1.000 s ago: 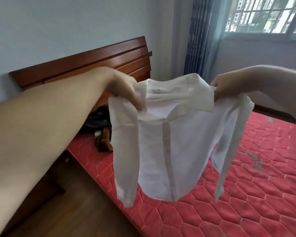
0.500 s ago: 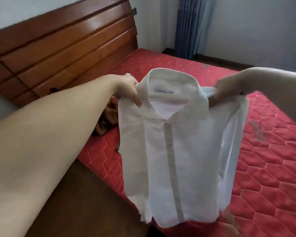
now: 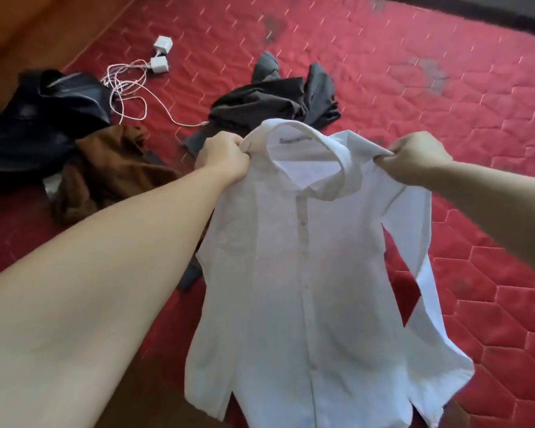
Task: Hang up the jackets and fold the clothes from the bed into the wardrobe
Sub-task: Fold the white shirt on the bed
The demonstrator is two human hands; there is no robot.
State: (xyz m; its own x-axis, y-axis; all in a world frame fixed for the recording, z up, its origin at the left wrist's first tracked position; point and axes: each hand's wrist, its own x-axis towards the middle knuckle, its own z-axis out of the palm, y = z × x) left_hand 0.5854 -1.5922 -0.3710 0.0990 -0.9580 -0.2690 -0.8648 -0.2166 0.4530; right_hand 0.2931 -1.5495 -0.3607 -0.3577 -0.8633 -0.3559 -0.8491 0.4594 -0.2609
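Note:
A white button-up shirt [image 3: 306,273] hangs spread out over the red mattress [image 3: 445,72], its front toward me. My left hand [image 3: 223,157] grips the left shoulder beside the collar. My right hand [image 3: 414,156] pinches the right shoulder. The right sleeve dangles down the side. On the bed behind the shirt lie a dark grey garment [image 3: 275,103], a brown garment [image 3: 112,177] and a black jacket [image 3: 37,125] at the left.
Two white chargers [image 3: 160,55] with a tangled white cable [image 3: 130,88] lie on the mattress between the black jacket and the grey garment. The wooden headboard [image 3: 28,26] runs along the upper left. Wooden floor shows at the bottom left.
The view has tilted down from the headboard and window to the bed. The shirt, held by both shoulders all along, has come lower over the mattress.

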